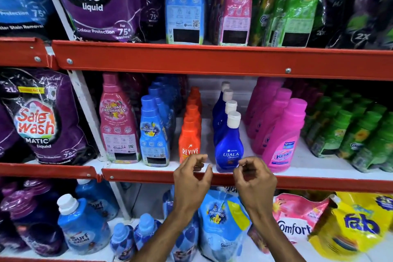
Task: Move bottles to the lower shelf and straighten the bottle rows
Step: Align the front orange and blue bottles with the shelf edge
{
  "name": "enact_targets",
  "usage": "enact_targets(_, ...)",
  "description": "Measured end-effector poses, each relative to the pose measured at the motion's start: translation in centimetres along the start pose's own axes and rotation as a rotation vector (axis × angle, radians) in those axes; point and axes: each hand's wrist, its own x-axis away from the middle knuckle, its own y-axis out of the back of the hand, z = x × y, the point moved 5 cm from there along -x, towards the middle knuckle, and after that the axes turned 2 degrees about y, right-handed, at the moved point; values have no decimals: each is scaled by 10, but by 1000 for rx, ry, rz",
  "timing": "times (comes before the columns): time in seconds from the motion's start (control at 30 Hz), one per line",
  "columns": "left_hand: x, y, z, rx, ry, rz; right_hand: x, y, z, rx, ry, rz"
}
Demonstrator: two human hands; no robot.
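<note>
On the middle shelf (319,173) stand rows of bottles: orange Revive bottles (189,140), dark blue Ujala bottles with white caps (229,147), pink Vanish bottles (284,140), light blue Comfort bottles (154,132) and a pink Comfort bottle (118,125). My left hand (191,178) hovers in front of the shelf's red front edge, just below the front Revive bottle, fingers curled and apart, holding nothing. My right hand (254,178) hovers beside the front Ujala bottle's base, fingers curled, also with nothing in it.
Green bottles (353,134) fill the middle shelf's right end, purple Safe Wash pouches (40,121) its left. The lower shelf holds Surf Excel bottles (81,225), small blue bottles (131,238), blue and pink Comfort pouches (223,221) and a yellow Fab pouch (357,227). The upper shelf carries tall bottles and pouches.
</note>
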Motion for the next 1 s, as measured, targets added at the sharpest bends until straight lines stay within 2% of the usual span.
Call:
enact_targets(0.07, -2, -14, 2, 23, 45, 62, -8, 1, -6, 18, -26, 25)
enact_targets(0.2, -6, -32, 7, 63, 71, 152, -18, -6, -19, 4, -143, 191)
enact_targets(0.37, -15, -42, 12, 42, 112, 228, -27, -13, -28, 1, -159, 365)
enact_targets(1.0, -19, -44, 5, 65, 141, 270, -29, -13, -38, -73, -175, 358)
